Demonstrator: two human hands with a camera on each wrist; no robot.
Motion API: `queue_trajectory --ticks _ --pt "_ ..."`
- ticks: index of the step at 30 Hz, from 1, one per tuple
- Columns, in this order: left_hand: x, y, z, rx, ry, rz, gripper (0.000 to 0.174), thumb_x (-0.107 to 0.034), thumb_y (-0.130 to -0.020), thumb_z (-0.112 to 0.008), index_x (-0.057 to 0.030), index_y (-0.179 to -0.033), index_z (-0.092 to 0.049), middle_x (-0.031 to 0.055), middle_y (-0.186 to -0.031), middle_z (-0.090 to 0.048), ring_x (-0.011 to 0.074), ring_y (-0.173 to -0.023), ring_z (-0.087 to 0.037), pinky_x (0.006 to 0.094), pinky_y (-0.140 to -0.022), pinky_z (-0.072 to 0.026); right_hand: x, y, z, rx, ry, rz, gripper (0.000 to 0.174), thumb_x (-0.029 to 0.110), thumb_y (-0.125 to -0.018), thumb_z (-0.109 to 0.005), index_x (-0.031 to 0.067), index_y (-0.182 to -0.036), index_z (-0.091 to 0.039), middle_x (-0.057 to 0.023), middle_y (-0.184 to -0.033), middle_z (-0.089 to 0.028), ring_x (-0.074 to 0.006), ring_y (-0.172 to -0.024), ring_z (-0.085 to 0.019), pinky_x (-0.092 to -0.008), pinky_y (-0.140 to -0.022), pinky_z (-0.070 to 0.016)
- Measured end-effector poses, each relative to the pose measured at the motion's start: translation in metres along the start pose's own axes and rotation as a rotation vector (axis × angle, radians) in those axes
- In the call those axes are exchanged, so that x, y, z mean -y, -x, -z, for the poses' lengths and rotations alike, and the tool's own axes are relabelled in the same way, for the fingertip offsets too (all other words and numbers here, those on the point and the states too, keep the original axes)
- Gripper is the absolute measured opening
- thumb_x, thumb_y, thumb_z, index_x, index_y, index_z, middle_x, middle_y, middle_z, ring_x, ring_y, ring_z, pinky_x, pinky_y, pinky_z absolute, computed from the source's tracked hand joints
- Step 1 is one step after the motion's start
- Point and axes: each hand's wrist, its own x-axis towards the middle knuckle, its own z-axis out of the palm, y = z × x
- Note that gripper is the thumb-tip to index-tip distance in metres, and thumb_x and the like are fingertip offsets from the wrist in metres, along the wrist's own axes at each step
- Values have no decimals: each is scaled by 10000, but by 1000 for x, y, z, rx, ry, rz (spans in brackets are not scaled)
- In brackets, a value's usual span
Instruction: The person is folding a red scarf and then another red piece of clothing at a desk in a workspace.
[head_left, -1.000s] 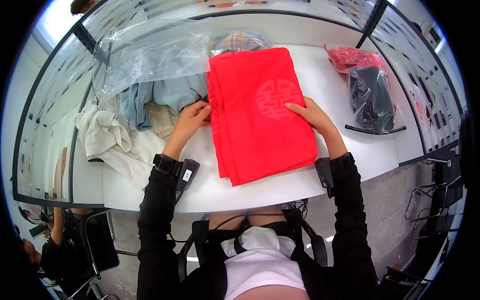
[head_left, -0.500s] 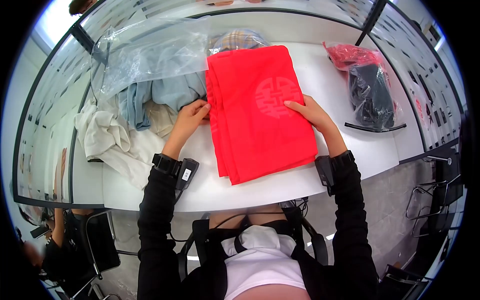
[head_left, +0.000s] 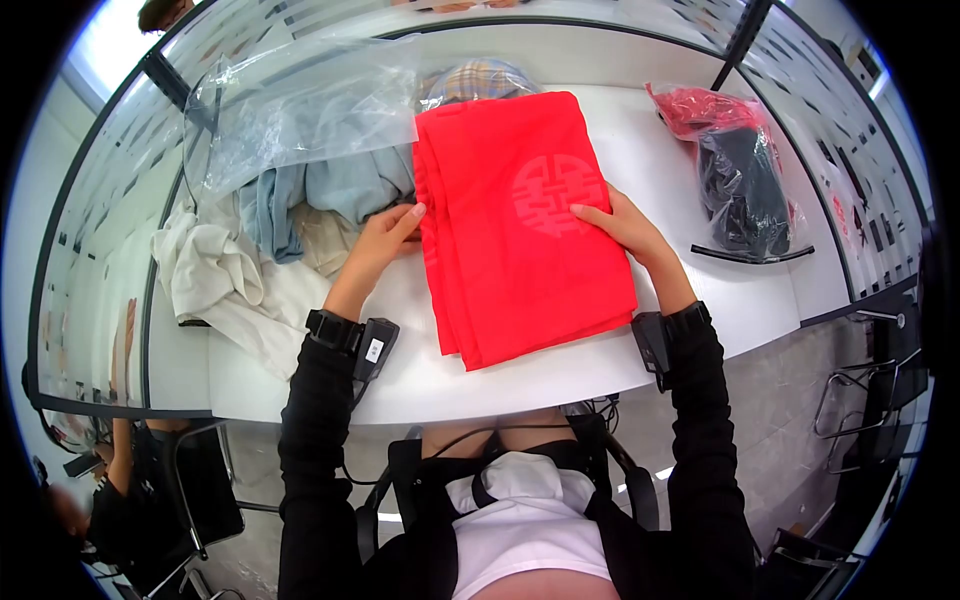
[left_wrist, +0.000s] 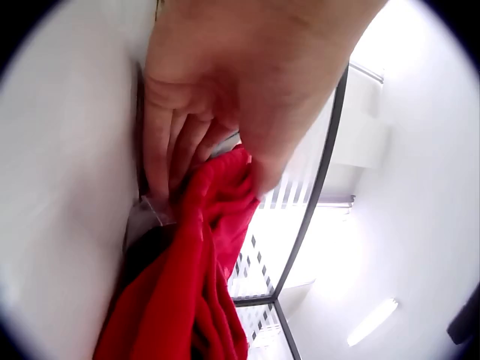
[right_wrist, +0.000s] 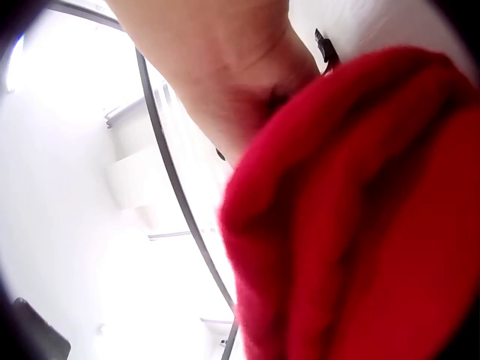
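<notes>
A folded red cloth (head_left: 520, 250) with a round pale emblem lies over the middle of the white table. The left hand (head_left: 390, 237) pinches its left edge; in the left wrist view the thumb of that hand (left_wrist: 225, 82) lies on the red folds (left_wrist: 214, 210) and the fingers go beneath. At the cloth's right edge the right hand (head_left: 630, 228) grips it, thumb on top, the other fingers hidden under the fabric. In the right wrist view thick red folds (right_wrist: 337, 195) cover most of the right hand (right_wrist: 240, 82).
Left of the cloth lie blue-grey garments (head_left: 350, 185), a clear plastic bag (head_left: 300, 110) and white clothing (head_left: 225, 270). Behind it is a bagged plaid item (head_left: 480, 82). A bagged dark item (head_left: 742, 190) with red material (head_left: 705, 112) lies at the right, above a black strip (head_left: 750, 258).
</notes>
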Motion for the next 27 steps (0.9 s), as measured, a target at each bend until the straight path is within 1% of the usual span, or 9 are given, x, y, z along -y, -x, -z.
queue_trajectory --ticks 4,8,12,15,19,22,25,26,27 --pt "-5 8 -6 119 272 -19 467 -345 -909 -516 20 -1198 -475 51 -1118 -571 100 -1010 -534 251 -884 -403 12 11 -1 70 -119 16 621 158 -779 -651 -10 -1301 -359 -126 -1201 -520 -188 -1071 -516 -304 -909 -418" --pt "-15 14 -17 24 233 -45 555 -232 -869 -592 32 -1298 -359 91 -1199 -532 143 -1099 -501 288 -946 -372 12 17 7 151 -250 30 588 124 -763 -653 -15 -1271 -393 -117 -1187 -524 -181 -1069 -517 -306 -917 -418" --pt "-21 20 -30 -26 307 -288 649 -145 -826 -634 42 -1341 -285 125 -1256 -484 187 -1150 -470 308 -984 -349 8 19 17 236 -334 41 602 88 -743 -657 -6 -1279 -396 -101 -1172 -533 -169 -1082 -507 -301 -930 -407" --pt "-31 31 -39 46 517 -261 616 -146 -834 -622 40 -1328 -304 119 -1248 -489 184 -1141 -485 305 -970 -371 -4 22 25 318 -367 45 601 88 -735 -666 -4 -1272 -414 -96 -1167 -539 -165 -1092 -499 -295 -935 -400" --pt "-23 34 -38 213 518 84 523 -164 -842 -616 26 -1272 -386 82 -1191 -536 163 -1073 -540 296 -886 -452 2 23 21 417 -306 129 592 114 -733 -678 -8 -1258 -436 -99 -1173 -545 -169 -1079 -508 -294 -931 -396" --pt "-21 28 -41 226 524 234 469 -155 -842 -613 9 -1242 -430 78 -1166 -554 160 -1048 -553 297 -863 -467 8 21 22 348 -127 44 551 169 -740 -691 -21 -1213 -483 -100 -1133 -574 -170 -1035 -534 -281 -914 -397" --pt "-29 15 -41 322 417 255 444 -141 -840 -605 -26 -1238 -445 69 -1171 -551 166 -1046 -555 291 -872 -461 7 17 26 304 -4 0 496 217 -752 -690 -31 -1152 -533 -96 -1082 -602 -160 -1002 -548 -272 -899 -404" --pt "-34 12 -48 281 409 224 411 -126 -828 -618 -28 -1201 -475 54 -1116 -576 145 -979 -582 274 -815 -485 3 14 27 285 25 -26 491 225 -754 -689 -31 -1144 -538 -94 -1080 -603 -156 -1000 -548 -271 -896 -405" --pt "-41 7 -50 272 393 149 392 -117 -834 -600 -28 -1197 -483 56 -1107 -579 147 -1007 -566 279 -841 -467 -2 11 27 269 54 -55 486 233 -756 -689 -32 -1136 -544 -93 -1077 -605 -152 -997 -547 -269 -893 -406"
